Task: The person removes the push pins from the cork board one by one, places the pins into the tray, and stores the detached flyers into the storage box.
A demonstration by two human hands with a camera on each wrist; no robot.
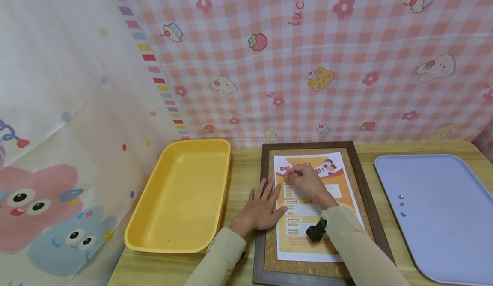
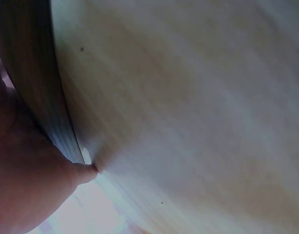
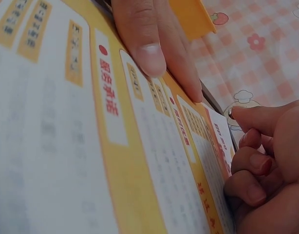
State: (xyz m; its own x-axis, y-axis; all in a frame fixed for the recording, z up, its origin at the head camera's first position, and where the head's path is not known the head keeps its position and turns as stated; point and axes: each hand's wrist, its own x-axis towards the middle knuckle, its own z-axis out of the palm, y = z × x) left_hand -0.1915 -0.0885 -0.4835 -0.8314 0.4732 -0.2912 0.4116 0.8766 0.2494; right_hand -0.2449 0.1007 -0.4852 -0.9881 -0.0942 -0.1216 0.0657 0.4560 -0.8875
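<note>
A printed orange and white poster (image 1: 346, 200) lies on a cork board with a dark wooden frame (image 1: 369, 192). My left hand (image 1: 262, 209) rests flat across the frame's left side, fingers spread, fingertips and thumb on the poster's left edge. In the right wrist view its fingers press on the poster (image 3: 115, 170). My right hand (image 1: 310, 185) is over the poster's upper left part. The right wrist view shows this hand (image 3: 271, 165) with a small shiny metal tack (image 3: 231, 113) at its fingertips, the other fingers curled. Whether the tack touches the poster is unclear.
To the left stands a yellow tray (image 1: 177, 200). A pale blue tray (image 1: 443, 217) lies to the right, with several small metal tacks (image 1: 402, 204) near its left edge. Behind the wooden table (image 1: 242, 166) hangs a pink checked cloth (image 1: 246, 72).
</note>
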